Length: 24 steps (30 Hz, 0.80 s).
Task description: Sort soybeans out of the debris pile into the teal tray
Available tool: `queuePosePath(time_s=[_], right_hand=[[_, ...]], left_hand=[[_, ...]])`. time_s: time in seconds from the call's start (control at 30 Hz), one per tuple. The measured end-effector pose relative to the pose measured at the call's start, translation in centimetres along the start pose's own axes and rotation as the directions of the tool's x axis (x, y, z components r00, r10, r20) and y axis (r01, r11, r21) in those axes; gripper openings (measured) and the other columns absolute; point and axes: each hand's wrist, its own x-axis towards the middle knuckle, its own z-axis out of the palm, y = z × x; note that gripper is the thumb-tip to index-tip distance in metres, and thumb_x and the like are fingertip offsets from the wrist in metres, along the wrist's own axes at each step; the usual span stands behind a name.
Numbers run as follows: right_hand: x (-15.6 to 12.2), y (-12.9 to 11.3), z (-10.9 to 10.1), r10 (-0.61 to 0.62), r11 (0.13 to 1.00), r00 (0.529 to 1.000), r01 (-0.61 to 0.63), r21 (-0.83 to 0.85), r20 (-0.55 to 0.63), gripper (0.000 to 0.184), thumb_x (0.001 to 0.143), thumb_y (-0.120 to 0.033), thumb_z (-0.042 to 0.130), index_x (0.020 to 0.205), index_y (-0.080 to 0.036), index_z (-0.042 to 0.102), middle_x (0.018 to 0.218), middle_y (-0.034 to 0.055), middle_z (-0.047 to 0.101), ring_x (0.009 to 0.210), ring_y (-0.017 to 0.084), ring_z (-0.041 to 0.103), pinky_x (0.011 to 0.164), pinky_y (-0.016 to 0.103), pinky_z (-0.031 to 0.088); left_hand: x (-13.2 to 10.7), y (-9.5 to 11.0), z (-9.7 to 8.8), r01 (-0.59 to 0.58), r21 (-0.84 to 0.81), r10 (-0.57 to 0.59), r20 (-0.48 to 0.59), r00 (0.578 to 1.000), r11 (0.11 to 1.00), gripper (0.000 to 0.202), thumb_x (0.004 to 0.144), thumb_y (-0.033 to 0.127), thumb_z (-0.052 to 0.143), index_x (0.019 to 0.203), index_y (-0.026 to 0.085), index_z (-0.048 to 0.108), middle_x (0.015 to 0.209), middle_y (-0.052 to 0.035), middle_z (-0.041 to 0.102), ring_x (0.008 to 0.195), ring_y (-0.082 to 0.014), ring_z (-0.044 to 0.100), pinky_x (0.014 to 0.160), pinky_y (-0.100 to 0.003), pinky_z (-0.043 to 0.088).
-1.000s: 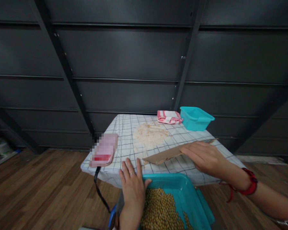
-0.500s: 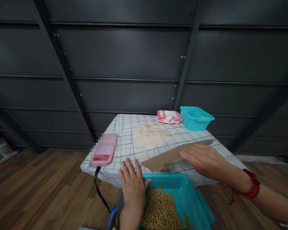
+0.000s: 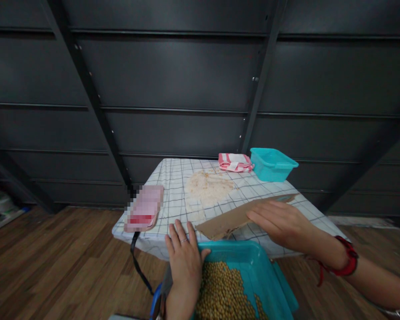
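Observation:
My right hand (image 3: 280,221) grips a piece of brown cardboard (image 3: 228,220), its fingers over the top edge. The cardboard slants across the front of the checked tablecloth (image 3: 173,178). My left hand (image 3: 184,260) is spread, with its fingers toward the table edge and its thumb over the rim of a teal plastic tub (image 3: 253,262). Inside that tub lies a heap of small round tan beans or seeds (image 3: 225,291). Beyond the cardboard, a pile of pale, grain-like material (image 3: 208,186) is spread on the cloth.
A pink phone-like object (image 3: 145,206), partly blurred, lies at the table's left with a black strap (image 3: 136,255) hanging down. At the back are a folded red-and-white striped cloth (image 3: 235,162) and a turquoise basket (image 3: 273,166). A dark panelled wall (image 3: 173,75) stands behind.
My right hand and the cardboard have shifted very slightly left. My left hand, the tub and the pale pile look the same.

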Motion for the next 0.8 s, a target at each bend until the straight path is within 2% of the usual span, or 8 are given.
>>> queuePosePath(time_s=[0.2,0.47,0.67,0.8], right_hand=[[-0.1,0.0,-0.5,0.020,1.000,1.000,-0.020,0.012,0.008,0.031,0.082,-0.004,0.028,0.078,-0.014,0.057,0.069,0.0049,0.063,0.063,0.012,0.054,0.059,0.025,0.044],[-0.3,0.0,-0.8,0.017,0.999,1.000,-0.017,0.052,0.007,0.030,0.084,-0.005,0.027,0.081,-0.014,0.055,0.072,0.0052,0.063,0.066,0.013,0.055,0.062,0.025,0.045],[-0.9,0.2,-1.1,0.052,0.989,0.998,-0.057,0.139,0.040,0.026,0.086,-0.006,0.028,0.083,-0.015,0.052,0.075,0.0049,0.063,0.067,0.013,0.055,0.062,0.025,0.045],[-0.9,0.5,-1.2,0.044,0.995,0.998,-0.047,0.086,0.040,0.025,0.083,-0.004,0.030,0.086,-0.014,0.053,0.076,0.0060,0.063,0.068,0.013,0.055,0.063,0.027,0.045]], left_hand=[[0.0,0.0,0.1,-0.002,-0.043,0.002,-0.009,1.000,0.999,0.072,0.065,0.046,0.059,0.124,0.009,0.039,0.131,-0.0272,0.035,0.120,-0.0391,0.032,0.096,-0.053,0.030],[0.0,0.1,-0.2,0.000,-0.020,0.000,0.013,1.000,1.000,0.074,0.065,0.047,0.058,0.124,0.009,0.038,0.131,-0.0267,0.035,0.120,-0.0387,0.033,0.096,-0.052,0.030],[0.0,0.1,0.1,0.007,-0.042,-0.008,-0.007,1.000,0.999,0.073,0.064,0.046,0.060,0.123,0.010,0.040,0.131,-0.0270,0.035,0.120,-0.0396,0.032,0.096,-0.052,0.030],[0.0,0.0,0.2,-0.005,-0.015,0.005,-0.025,1.000,1.000,0.071,0.065,0.047,0.058,0.124,0.012,0.039,0.131,-0.0266,0.035,0.120,-0.0382,0.034,0.096,-0.052,0.030]])
